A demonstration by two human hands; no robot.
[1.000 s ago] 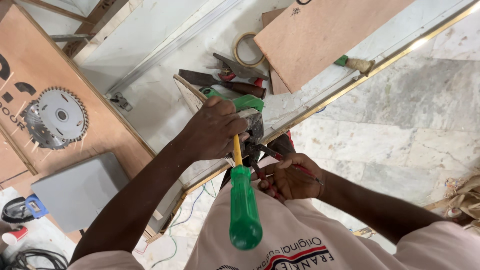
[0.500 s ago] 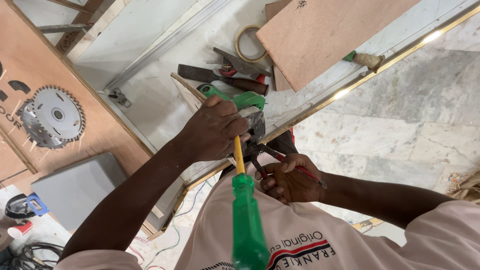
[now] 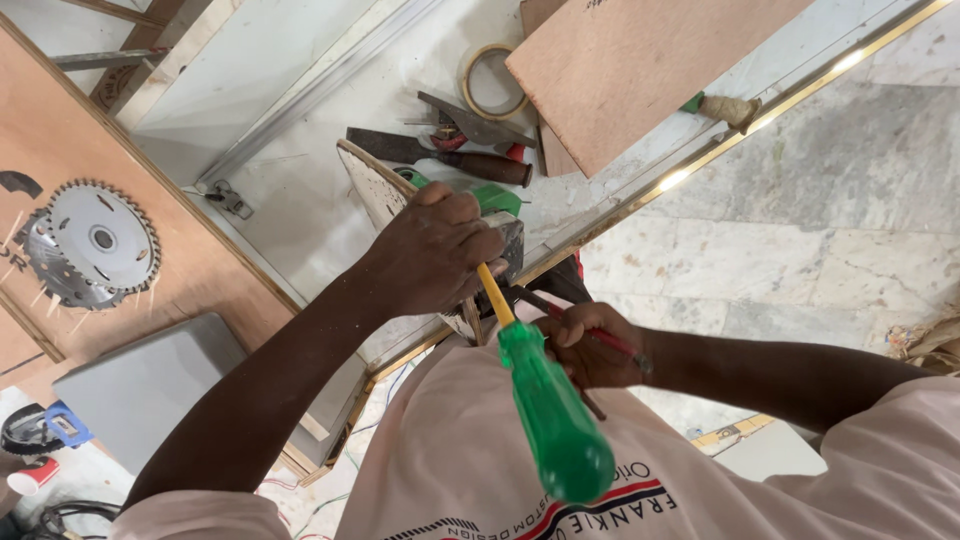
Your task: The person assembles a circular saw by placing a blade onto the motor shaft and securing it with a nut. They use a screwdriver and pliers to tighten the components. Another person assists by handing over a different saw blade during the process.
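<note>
Two hands meet at the centre of the frame, fingers closed on tools. The left hand is wrapped tight around a small grey block-like part and, it seems, the yellow shaft of a screwdriver whose translucent green handle juts toward the camera, down the middle of the frame. Just right of it, the right hand is curled shut on a pair of red-handled pliers, their dark jaws pointing up-left toward the same part. By the look of it, the step in hand is gripping or loosening something small at that part; the next move would call for keeping the left hand steady while the pliers bite, since both tools crowd one spot. Outward, above the hands, a wood-handled chisel, another dark tool and a roll of tape lie on the white table, with a brown board at upper right. A circular saw blade rests on a brown panel at the left edge. The part itself is mostly hidden under the left fingers, the plier tips cannot be made out, and both arms are cut off by the frame's lower edge.
</note>
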